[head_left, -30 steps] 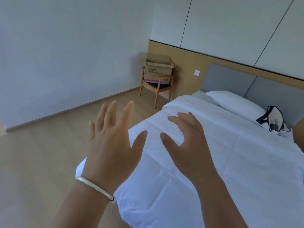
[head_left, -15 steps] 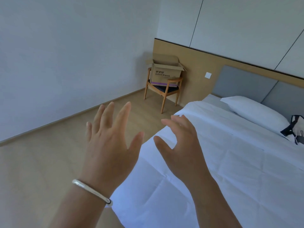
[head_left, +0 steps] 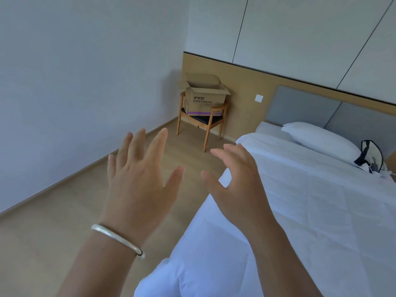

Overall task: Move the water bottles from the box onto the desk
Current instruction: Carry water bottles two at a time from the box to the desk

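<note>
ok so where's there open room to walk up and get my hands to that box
Bare wood floor runs between the left wall and the bed, straight to the chair holding the open cardboard box. Tighter at the chair's right, by the bed corner. Both hands, left hand and right hand, hold nothing.

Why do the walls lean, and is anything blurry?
Head view: the wide-angle lens tilts the walls and panel lines; soft, even light, no glare; the box on the chair is sharp, while the left hand's fingertips look slightly smeared.

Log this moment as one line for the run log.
phase: approach | left hand: open, empty | right hand: open, empty | box: open, on chair | bottles: unseen
</note>
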